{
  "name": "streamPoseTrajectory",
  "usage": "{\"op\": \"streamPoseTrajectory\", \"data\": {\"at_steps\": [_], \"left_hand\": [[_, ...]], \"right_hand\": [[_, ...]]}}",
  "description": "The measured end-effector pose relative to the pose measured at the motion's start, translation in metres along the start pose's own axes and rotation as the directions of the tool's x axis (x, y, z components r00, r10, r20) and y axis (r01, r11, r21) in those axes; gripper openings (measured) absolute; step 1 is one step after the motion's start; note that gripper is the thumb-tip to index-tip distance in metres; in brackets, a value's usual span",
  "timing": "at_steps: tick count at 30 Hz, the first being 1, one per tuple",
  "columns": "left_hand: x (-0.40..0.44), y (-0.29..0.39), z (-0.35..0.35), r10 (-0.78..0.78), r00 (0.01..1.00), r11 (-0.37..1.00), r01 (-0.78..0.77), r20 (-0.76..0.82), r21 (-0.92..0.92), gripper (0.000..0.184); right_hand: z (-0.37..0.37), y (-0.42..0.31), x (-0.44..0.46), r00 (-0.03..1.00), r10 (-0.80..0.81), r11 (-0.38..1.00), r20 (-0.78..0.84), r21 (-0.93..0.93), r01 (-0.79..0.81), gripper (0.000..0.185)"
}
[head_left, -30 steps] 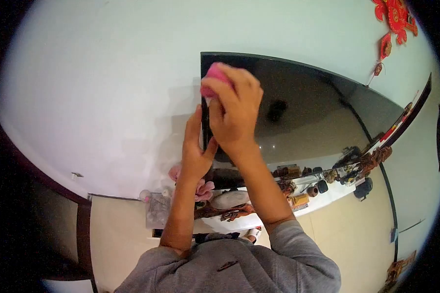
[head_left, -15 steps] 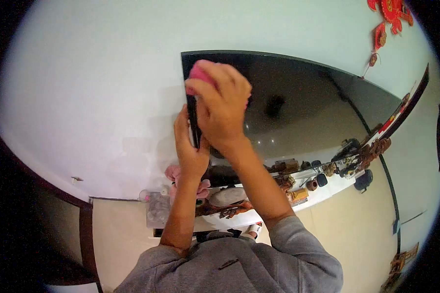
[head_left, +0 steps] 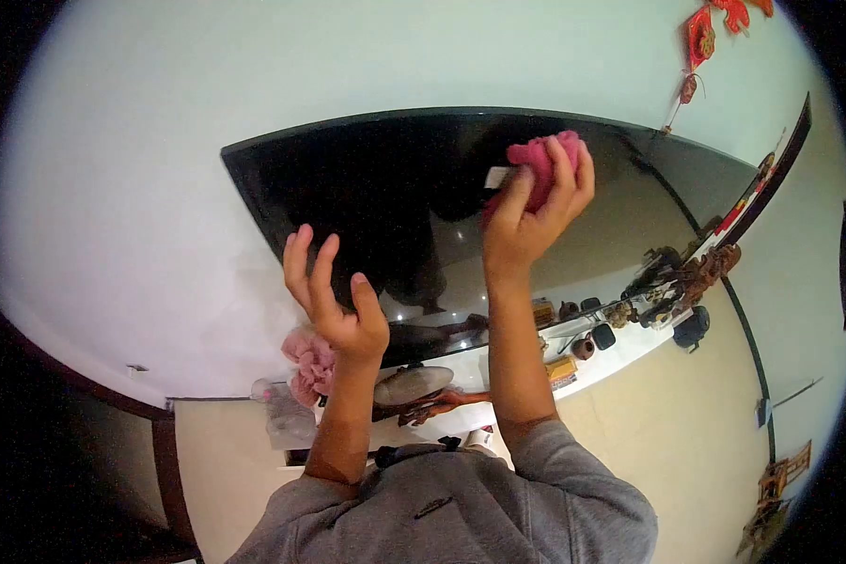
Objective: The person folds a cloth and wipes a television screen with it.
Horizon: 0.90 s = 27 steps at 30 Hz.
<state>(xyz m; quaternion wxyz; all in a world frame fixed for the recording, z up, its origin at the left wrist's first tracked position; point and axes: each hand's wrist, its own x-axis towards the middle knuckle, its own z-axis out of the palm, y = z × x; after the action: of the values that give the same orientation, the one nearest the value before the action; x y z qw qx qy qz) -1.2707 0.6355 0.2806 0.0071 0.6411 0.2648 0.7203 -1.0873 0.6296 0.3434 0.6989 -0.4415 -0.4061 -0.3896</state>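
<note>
A large black television with a glossy, reflecting screen fills the middle of the view. Bunched in my right hand is a pink cloth with a small white label, held in front of the screen's upper right part. Whether the cloth touches the glass I cannot tell. Over the lower left part of the screen my left hand is raised with its fingers apart and nothing in it.
Below the screen runs a white shelf bearing a pale oval stone, a yellow box and several dark ornaments. Pink flowers stand at its left end. A red hanging decoration is on the wall at upper right.
My right hand has moved right with the pink cloth, from the television's left edge to its upper right part. My left hand has let go of the left edge and spread its fingers.
</note>
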Motion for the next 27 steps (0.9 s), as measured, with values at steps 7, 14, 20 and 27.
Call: {"op": "streamPoseTrajectory", "data": {"at_steps": [7, 14, 20, 27], "left_hand": [[-0.001, 0.021, 0.050, 0.065, 0.998, 0.987, -0.067, 0.023, 0.145, 0.038], [0.000, 0.025, 0.073, 0.100, 0.995, 0.948, -0.087, -0.029, 0.305, 0.038], [0.000, 0.020, 0.085, 0.106, 0.991, 0.952, -0.077, -0.084, 0.295, 0.039], [0.000, 0.019, 0.075, 0.081, 0.996, 0.938, -0.061, -0.044, 0.340, 0.041]], "right_hand": [[-0.020, 0.033, -0.014, 0.938, -0.281, 0.959, 0.203, 0.033, 0.280, 0.041], [-0.028, 0.065, 0.029, 0.998, 0.058, 0.998, -0.028, 0.012, -0.058, 0.041], [-0.045, 0.070, 0.004, 0.978, -0.113, 0.994, 0.173, 0.030, 0.110, 0.039], [-0.018, 0.039, 0.010, 0.996, -0.038, 0.999, 0.086, 0.039, 0.035, 0.046]]}}
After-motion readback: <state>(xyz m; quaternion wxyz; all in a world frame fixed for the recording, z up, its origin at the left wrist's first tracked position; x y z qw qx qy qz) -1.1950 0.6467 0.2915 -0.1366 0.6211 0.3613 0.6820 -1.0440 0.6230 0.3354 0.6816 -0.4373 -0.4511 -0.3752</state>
